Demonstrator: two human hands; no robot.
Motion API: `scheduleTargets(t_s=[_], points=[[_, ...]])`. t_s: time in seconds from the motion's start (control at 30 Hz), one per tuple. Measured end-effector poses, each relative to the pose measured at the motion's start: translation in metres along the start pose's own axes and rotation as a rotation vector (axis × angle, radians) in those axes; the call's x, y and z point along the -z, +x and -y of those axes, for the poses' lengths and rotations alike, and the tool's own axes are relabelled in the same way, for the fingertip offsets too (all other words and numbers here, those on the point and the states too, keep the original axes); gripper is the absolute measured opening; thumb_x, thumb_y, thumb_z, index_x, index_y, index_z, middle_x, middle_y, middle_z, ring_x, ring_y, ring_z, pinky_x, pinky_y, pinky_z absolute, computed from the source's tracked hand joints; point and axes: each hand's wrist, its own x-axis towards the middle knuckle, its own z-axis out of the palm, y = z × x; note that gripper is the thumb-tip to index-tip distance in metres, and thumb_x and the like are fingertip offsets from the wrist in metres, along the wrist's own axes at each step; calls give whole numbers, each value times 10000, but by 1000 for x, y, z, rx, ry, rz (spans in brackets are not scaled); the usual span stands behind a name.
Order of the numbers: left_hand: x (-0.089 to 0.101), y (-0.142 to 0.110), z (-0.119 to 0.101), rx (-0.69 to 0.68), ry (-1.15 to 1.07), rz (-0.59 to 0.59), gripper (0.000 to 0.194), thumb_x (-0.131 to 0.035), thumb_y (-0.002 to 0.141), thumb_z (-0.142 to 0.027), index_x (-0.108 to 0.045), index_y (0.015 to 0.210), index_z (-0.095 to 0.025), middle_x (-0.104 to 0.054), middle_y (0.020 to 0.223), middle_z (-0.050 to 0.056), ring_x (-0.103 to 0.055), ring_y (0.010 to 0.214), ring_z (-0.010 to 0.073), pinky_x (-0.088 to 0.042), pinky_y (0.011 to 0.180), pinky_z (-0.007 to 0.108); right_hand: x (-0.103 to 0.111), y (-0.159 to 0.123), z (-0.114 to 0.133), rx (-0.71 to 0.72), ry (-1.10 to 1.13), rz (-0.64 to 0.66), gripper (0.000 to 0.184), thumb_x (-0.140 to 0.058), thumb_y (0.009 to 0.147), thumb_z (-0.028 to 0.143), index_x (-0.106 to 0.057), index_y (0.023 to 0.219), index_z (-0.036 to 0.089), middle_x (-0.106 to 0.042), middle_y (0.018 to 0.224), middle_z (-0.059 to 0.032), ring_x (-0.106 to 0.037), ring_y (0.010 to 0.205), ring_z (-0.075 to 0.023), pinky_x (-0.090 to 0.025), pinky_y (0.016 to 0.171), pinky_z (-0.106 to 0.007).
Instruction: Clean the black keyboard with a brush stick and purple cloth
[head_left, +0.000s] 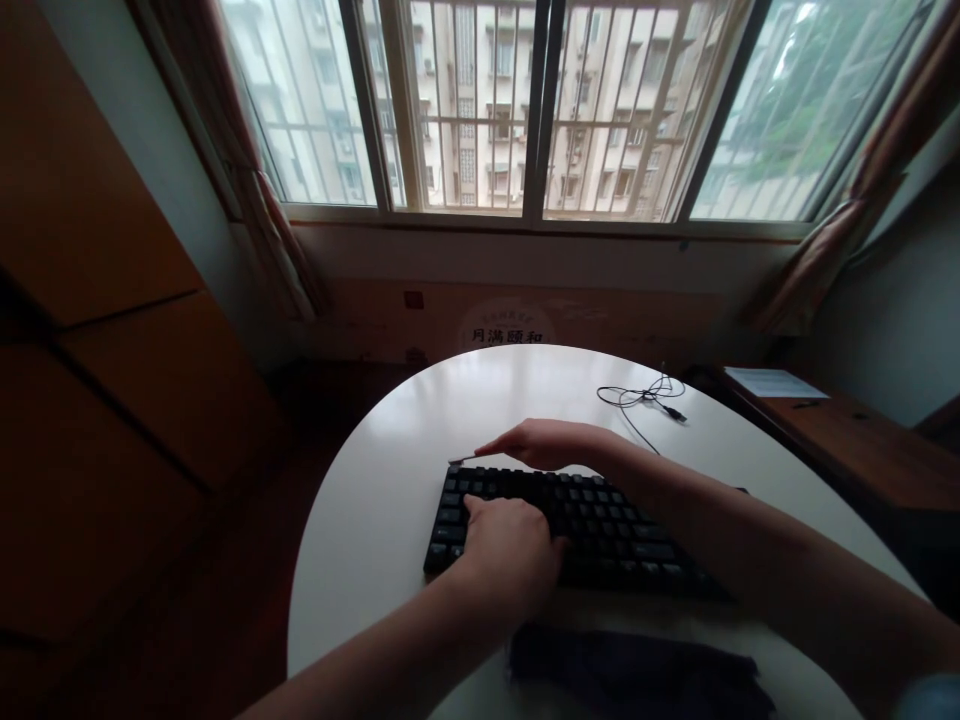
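A black keyboard (592,505) lies on the white round table (360,540). My left hand (510,550) is laid over its left part, fingers apart and touching the keys; some fingers are hidden beneath the hand. Across the keyboard's back edge reaches my right hand (536,443), closed around a thin white toothbrush (463,459). The brush head is at the keyboard's far left corner, and most of the handle is hidden by my fingers. My right forearm covers part of the keyboard's right side.
A coiled black cable (645,395) with a USB plug lies behind the keyboard. Dark folded cloth (637,672) rests at the table's near side. To the right, a brown desk (847,450) bears a paper sheet (776,382). An orange-brown cabinet (142,370) stands left.
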Motion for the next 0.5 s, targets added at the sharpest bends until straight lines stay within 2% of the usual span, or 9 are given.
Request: scheduleTargets(t_s=[0.1,0.23,0.33,0.5], points=[[0,0,1,5,-11,18,464,-458,924,-460,-729,979,-87,-715,947,197,-653,891,379,-422,912,675,1,5,2,21,13,0,710,-394,810,-10,-499,1417,344,-628,917,1,-377,609,-20,-297,625,-141],[1,2,2,16,-31,66,465,-432,923,-451,-718,1026,-99,-708,961,204,-648,909,388,-403,927,681,6,6,9,69,-106,28,725,-417,801,3,-472,1432,356,-526,719,26,-263,571,-17,-247,606,-149],[1,3,3,9,-65,95,488,-414,919,-470,-718,1025,-102,-704,969,213,-641,920,403,-378,935,701,12,4,15,55,-186,62,737,-414,792,9,-473,1422,387,-532,715,25,-273,564,-20,-247,601,-149],[3,2,4,3,-86,96,507,-410,918,-479,-718,999,-85,-700,984,225,-634,943,411,-362,953,705,22,-9,14,9,-246,56,669,-399,825,43,-518,1389,381,-637,873,-10,-396,607,-32,-294,630,-149]])
